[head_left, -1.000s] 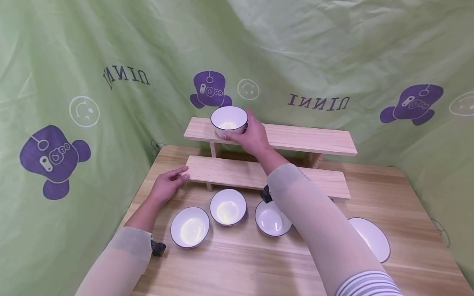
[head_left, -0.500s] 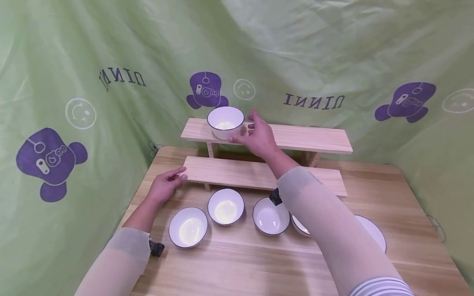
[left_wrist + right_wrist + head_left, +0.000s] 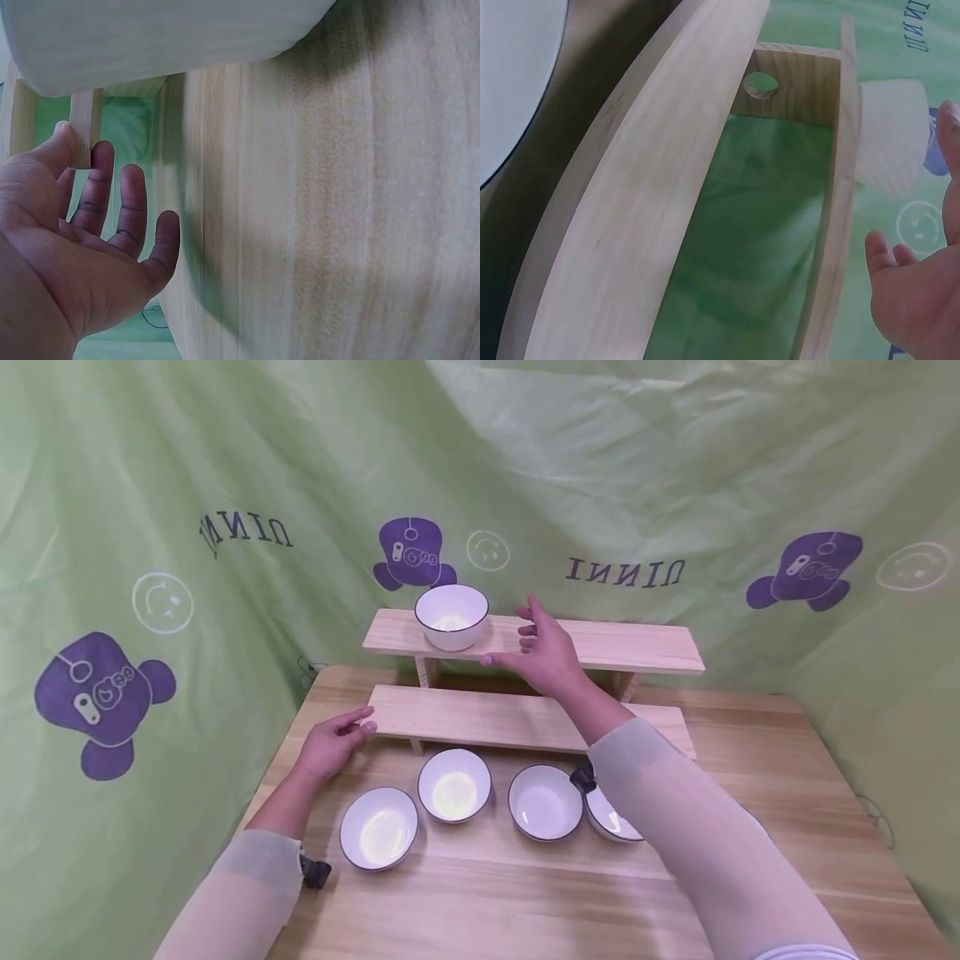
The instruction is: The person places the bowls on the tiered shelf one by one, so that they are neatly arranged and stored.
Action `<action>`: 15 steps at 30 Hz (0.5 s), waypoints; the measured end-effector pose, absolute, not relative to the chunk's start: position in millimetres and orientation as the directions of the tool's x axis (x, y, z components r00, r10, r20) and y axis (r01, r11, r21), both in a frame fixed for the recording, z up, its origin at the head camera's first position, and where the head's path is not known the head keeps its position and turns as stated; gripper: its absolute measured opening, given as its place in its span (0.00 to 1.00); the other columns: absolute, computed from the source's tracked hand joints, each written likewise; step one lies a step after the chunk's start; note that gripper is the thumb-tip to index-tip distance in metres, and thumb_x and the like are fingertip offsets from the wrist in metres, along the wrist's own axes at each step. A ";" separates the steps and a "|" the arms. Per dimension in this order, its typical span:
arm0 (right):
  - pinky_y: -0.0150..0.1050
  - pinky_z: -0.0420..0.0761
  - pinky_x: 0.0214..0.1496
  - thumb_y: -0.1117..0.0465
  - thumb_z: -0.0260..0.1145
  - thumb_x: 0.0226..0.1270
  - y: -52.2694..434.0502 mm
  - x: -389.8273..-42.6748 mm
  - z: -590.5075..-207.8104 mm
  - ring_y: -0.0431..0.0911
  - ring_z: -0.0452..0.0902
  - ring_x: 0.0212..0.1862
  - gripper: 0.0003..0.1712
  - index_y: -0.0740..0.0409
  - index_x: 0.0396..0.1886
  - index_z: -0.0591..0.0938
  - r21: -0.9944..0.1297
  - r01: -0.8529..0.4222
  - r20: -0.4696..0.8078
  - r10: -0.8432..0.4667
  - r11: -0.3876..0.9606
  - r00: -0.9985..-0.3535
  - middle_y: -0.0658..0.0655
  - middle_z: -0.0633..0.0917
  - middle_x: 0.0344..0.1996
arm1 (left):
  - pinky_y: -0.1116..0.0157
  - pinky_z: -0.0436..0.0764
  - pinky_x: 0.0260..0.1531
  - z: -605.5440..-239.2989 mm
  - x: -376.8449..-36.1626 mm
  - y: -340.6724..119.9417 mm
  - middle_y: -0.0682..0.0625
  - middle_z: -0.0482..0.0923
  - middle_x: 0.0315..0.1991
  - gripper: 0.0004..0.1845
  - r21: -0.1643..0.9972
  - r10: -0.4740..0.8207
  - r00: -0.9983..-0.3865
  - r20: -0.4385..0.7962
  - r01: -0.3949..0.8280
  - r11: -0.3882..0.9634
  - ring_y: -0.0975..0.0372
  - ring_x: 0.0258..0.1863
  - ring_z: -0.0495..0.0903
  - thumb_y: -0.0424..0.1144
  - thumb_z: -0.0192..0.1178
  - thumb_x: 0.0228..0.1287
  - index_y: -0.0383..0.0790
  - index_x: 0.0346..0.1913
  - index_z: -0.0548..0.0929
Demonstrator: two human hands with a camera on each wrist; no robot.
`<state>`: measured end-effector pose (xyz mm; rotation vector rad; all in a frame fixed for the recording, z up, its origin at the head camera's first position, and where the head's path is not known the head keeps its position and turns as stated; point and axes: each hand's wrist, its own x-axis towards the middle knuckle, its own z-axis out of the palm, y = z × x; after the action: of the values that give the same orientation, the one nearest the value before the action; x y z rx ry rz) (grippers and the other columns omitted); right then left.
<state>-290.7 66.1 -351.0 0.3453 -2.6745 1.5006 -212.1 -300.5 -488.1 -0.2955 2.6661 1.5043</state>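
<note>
Head view. Two-tier wooden shelf (image 3: 525,718) standing at the back of the tabletop (image 3: 525,893), against a green printed cloth (image 3: 187,485). One white bowl (image 3: 452,617) upright on the upper shelf board (image 3: 637,647), near its left end — well seated, clear of the edge. Right hand (image 3: 543,653) just beside that bowl, to its right, fingers spread and straight; grip wide open, nothing held, a visible gap to the bowl wall. Left hand (image 3: 330,745) resting flat by the left end of the lower shelf board (image 3: 480,718), fingertips at its corner, plausibly steadying the shelf; grip relaxed, empty. Four more bowls in a row on the tabletop in front of the shelf: far-left bowl (image 3: 378,828), second bowl (image 3: 454,785), third bowl (image 3: 545,802), and a fourth bowl (image 3: 611,818) partly hidden behind the right sleeve (image 3: 690,852). All upright, mouths up, close together but apart.

Left wrist view. Left hand (image 3: 82,247) open, palm showing, fingers straight and slightly fanned, a fingertip up against a shelf leg (image 3: 84,124). No object in the grip. Tabletop grain filling the rest of the frame.

Right wrist view. Seen from below — underside of the shelf boards (image 3: 652,217), the white bowl (image 3: 892,135) beyond the upper board's edge. Right hand (image 3: 922,292) at the lower right, fingers extended, grip empty.
</note>
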 end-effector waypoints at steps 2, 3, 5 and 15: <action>0.40 0.75 0.60 0.33 0.81 0.29 71.7 -285.6 -350.5 0.46 0.72 0.61 0.79 0.43 0.78 0.44 -0.842 -0.222 0.159 -0.167 0.491 -0.973 0.49 0.68 0.68 | 0.55 0.74 0.55 -487.1 -210.6 -300.3 0.46 0.77 0.55 0.33 0.841 -0.130 -0.980 -0.150 -0.196 0.504 0.54 0.54 0.74 0.65 0.63 0.55 0.61 0.64 0.75; 0.41 0.75 0.61 0.33 0.81 0.29 74.3 -283.2 -350.6 0.47 0.72 0.61 0.79 0.43 0.78 0.44 -0.845 -0.226 0.163 -0.169 0.485 -0.972 0.49 0.68 0.68 | 0.55 0.73 0.55 -486.8 -209.7 -300.3 0.46 0.76 0.56 0.33 0.842 -0.129 -0.980 -0.152 -0.196 0.503 0.53 0.55 0.74 0.65 0.63 0.55 0.61 0.64 0.75; 0.40 0.75 0.61 0.33 0.81 0.30 79.2 -278.1 -351.3 0.46 0.71 0.62 0.78 0.43 0.78 0.44 -0.850 -0.232 0.169 -0.173 0.472 -0.970 0.49 0.68 0.68 | 0.55 0.73 0.56 -486.5 -207.8 -300.8 0.46 0.75 0.58 0.33 0.842 -0.130 -0.979 -0.154 -0.199 0.501 0.53 0.56 0.73 0.65 0.63 0.55 0.60 0.64 0.75; 0.43 0.74 0.61 0.34 0.80 0.35 107.2 -255.6 -354.9 0.46 0.72 0.62 0.73 0.42 0.78 0.47 -0.869 -0.216 0.156 -0.168 0.444 -0.973 0.46 0.67 0.68 | 0.53 0.72 0.58 -486.2 -207.4 -298.9 0.45 0.75 0.60 0.34 0.842 -0.118 -0.980 -0.159 -0.197 0.502 0.52 0.57 0.74 0.65 0.63 0.55 0.60 0.65 0.74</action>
<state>-255.6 107.2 -354.9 0.3506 -2.6298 1.5936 -207.4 -298.9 -486.2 -0.2784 2.6515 1.5026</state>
